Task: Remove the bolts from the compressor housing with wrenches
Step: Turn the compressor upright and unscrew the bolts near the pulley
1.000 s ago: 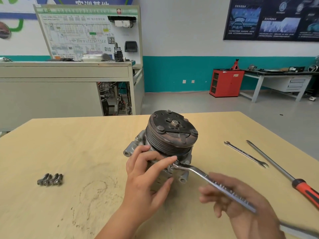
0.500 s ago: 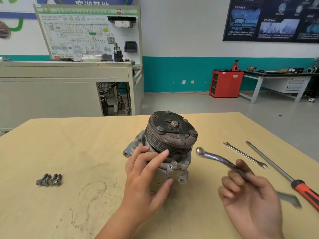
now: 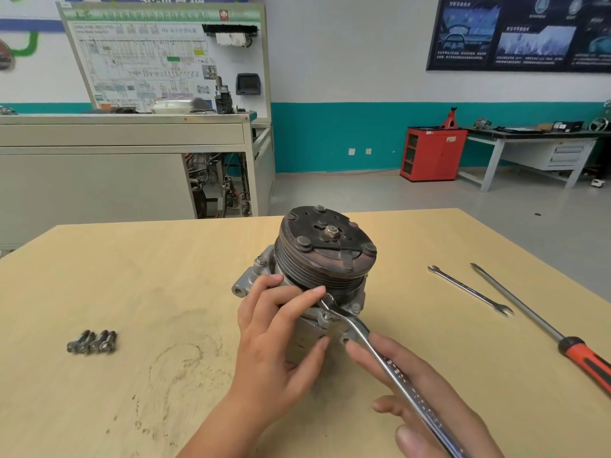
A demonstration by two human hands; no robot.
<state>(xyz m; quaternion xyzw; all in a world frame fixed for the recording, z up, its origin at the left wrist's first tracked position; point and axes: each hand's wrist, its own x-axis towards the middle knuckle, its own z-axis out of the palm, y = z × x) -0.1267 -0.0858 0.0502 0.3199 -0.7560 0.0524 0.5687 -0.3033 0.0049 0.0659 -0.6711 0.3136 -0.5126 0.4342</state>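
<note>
The compressor (image 3: 325, 256) stands on the wooden table (image 3: 132, 292) with its dark grooved pulley facing up and toward me. My left hand (image 3: 277, 335) rests on its housing, fingers laid over the top edge, index fingertip touching the wrench head. My right hand (image 3: 426, 401) holds a long offset ring wrench (image 3: 377, 355) by its shaft. The wrench's ring end sits at the housing's front rim just below the pulley, where a bolt is. Several removed bolts (image 3: 92, 342) lie together at the left.
A slim open-ended wrench (image 3: 469, 290) and a long screwdriver with a red-and-black handle (image 3: 542, 328) lie on the table to the right. Beyond the table are a training bench, a red cabinet and a workbench on the far floor.
The wrench was lifted off the housing and swung out to the right half a second ago. It is now back with its ring end at the front rim.
</note>
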